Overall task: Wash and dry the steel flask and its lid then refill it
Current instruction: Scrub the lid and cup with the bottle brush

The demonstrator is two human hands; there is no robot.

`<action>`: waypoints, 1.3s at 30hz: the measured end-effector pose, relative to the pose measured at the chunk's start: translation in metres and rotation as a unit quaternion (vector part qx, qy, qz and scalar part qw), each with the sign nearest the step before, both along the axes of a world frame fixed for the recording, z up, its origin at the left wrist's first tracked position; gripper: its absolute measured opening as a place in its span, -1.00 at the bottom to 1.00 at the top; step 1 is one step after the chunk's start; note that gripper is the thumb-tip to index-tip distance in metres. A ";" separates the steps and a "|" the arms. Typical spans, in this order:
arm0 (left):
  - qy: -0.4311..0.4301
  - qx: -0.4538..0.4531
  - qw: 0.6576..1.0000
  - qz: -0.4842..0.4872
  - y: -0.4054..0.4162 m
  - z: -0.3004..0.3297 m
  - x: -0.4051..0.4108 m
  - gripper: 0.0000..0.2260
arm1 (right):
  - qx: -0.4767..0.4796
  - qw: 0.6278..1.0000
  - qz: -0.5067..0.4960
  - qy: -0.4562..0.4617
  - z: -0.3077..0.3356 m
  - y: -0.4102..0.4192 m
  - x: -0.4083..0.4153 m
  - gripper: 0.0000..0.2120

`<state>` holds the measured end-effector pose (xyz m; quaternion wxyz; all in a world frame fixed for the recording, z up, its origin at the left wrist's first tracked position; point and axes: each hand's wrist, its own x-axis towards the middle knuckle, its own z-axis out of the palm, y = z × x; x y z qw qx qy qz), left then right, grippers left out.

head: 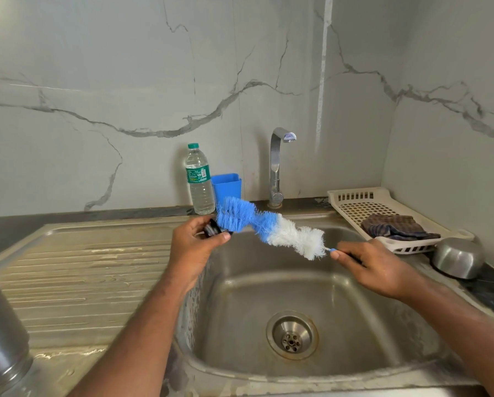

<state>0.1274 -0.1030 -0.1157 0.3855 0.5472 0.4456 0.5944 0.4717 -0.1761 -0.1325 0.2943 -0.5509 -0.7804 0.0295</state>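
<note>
Steel flask (2,333) body sits at near left edge on the draining board, open mouth toward camera, cropped so its inside is not visible. Sink (354,365) basin is empty of dishes, drain clear, wet streaks on its left wall; tap (280,164) shows no running water.

Progress judgement: mid-wash, lid stage. Left hand (194,247) pinches the small dark lid (212,229) between thumb and fingers over the basin's back left corner. Right hand (374,267) is closed around the handle of the bottle brush (271,227), whose blue bristle end presses against the lid. Rinsing, drying and refilling look not yet done; can't tell if the flask body is already scrubbed.

Containers, big to small: cream drying tray (351,196) at right holds a dark checked cloth (394,227), likely for drying. Steel bowl (457,256) lies upside down beside the tray. Plastic water bottle (200,179), capped, nearly full of clear water, probably the refill source. Blue cup (227,187) beside it, contents not visible.
</note>
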 end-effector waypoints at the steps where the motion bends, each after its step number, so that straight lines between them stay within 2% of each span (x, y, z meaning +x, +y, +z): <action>1: 0.033 0.005 0.999 -0.015 -0.003 0.000 0.005 -0.64 | 0.007 1.000 -0.007 -0.004 -0.001 0.001 -0.003 -0.59; 2: 0.062 0.012 0.998 -0.022 -0.006 -0.001 0.012 -0.65 | 0.014 1.000 -0.015 -0.008 -0.001 0.003 -0.007 -0.59; 4: 0.061 0.015 0.998 -0.011 -0.005 -0.003 0.018 -0.63 | 0.024 0.999 -0.020 -0.005 -0.001 0.007 -0.012 -0.59; 8: -0.027 -0.006 0.999 0.019 0.000 -0.001 0.000 -0.64 | 0.023 1.000 0.011 -0.011 -0.001 0.002 -0.002 -0.58; 11: 0.018 0.005 1.000 0.002 -0.006 0.000 0.006 -0.65 | 0.022 1.000 -0.013 -0.008 -0.005 0.007 -0.006 -0.57; 13: 0.044 0.013 0.999 -0.008 -0.011 0.000 0.019 -0.58 | 0.022 0.999 -0.032 -0.005 -0.007 0.012 -0.012 -0.57; 19: -0.048 -0.011 0.997 0.059 -0.001 -0.003 0.001 -0.58 | -0.013 1.000 -0.019 0.006 -0.007 0.004 0.005 -0.57; 23: 0.024 0.011 0.999 0.043 -0.009 -0.001 0.010 -0.54 | -0.017 0.999 -0.032 -0.004 -0.005 0.009 -0.008 -0.56; 29: 0.019 0.004 0.997 0.075 -0.003 -0.003 0.000 -0.53 | -0.029 0.999 -0.011 0.007 -0.002 0.001 -0.002 -0.57; 33: 0.074 0.011 0.997 0.022 -0.008 -0.004 0.011 -0.49 | -0.019 0.999 -0.027 0.001 -0.002 0.007 -0.013 -0.57; 39: 0.022 0.013 0.998 0.049 -0.005 0.001 0.004 -0.53 | -0.033 0.999 -0.003 0.002 0.000 0.001 -0.004 -0.57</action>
